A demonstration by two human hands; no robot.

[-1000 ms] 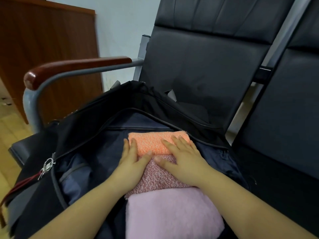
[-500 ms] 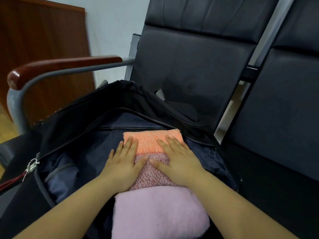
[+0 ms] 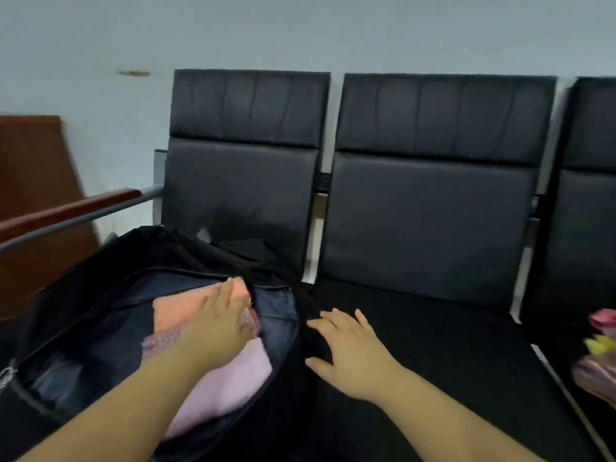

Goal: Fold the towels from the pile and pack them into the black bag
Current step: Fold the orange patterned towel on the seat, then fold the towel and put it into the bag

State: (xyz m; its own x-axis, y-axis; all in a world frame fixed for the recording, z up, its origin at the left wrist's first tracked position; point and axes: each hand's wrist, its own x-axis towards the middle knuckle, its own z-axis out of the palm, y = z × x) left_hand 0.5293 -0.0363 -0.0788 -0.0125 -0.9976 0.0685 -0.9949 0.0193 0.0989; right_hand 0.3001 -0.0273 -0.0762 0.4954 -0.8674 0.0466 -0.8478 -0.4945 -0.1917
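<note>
Reaching for the next towel is, as I judge it, the step in hand, so I plan it from how things lie. My left hand (image 3: 220, 323) lies flat, fingers straight and together, on the folded towels in the black bag (image 3: 100, 295) at about eight o'clock in the head view: the orange towel (image 3: 180, 306) farthest from me, the speckled pink towel (image 3: 160, 341) in the middle, the pale pink towel (image 3: 233, 385) nearest. My right hand (image 3: 346, 351) is spread, fingers apart, holding nothing, over the black seat (image 3: 433, 345) just beside the bag's right edge; I cannot tell whether it touches the cushion. The towel pile (image 3: 600, 351) is only a blurred pink and yellow heap at three o'clock, on the far seat, well apart from both hands.

To do this well I would keep the left palm pressing so the stack stays square, sweep the right hand toward three o'clock, and pinch a single towel by one edge, not a bunch. I would lift it clear before folding, because dragging could spill the heap.
</note>
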